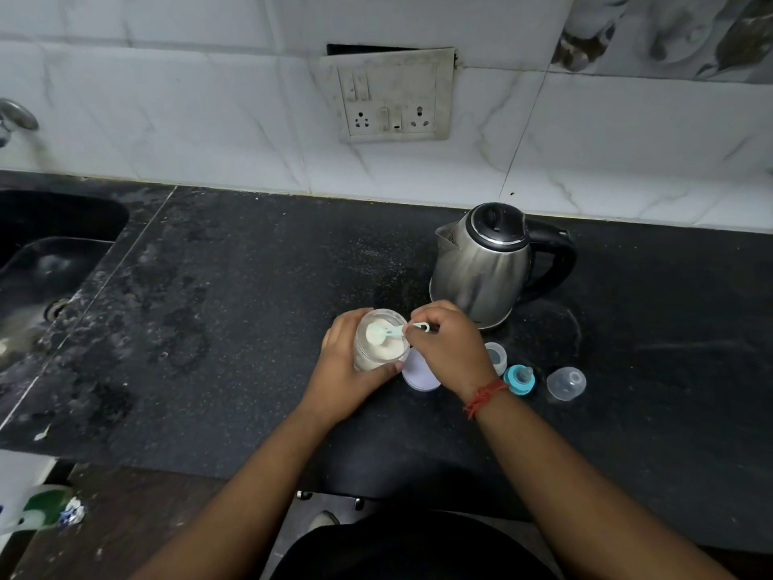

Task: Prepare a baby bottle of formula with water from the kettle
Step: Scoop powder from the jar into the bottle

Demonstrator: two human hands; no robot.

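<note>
Black stone counter (251, 328), speckled and dusty, with sink (50, 253) at far left and a tap (16, 117) above it. Clear formula jar (378, 343), open, holding pale powder, stands near the counter's middle; left hand (347, 370) wraps around its side, fingers curled on the wall. Right hand (449, 349), red thread at the wrist, pinches the handle of a pale scoop (382, 331) whose bowl, heaped with powder, sits over the jar mouth. Round white lid (418, 372) lies flat just beside the jar, partly under the right hand. Steel kettle (485, 265), black lid and handle, stands behind the hands. Baby bottle (496, 357), largely hidden by the wrist, probably upright and open. Teal collar with teat (520, 378) and clear dome cap (566, 383) lie to its right. Wall socket plate (393, 100) above.
</note>
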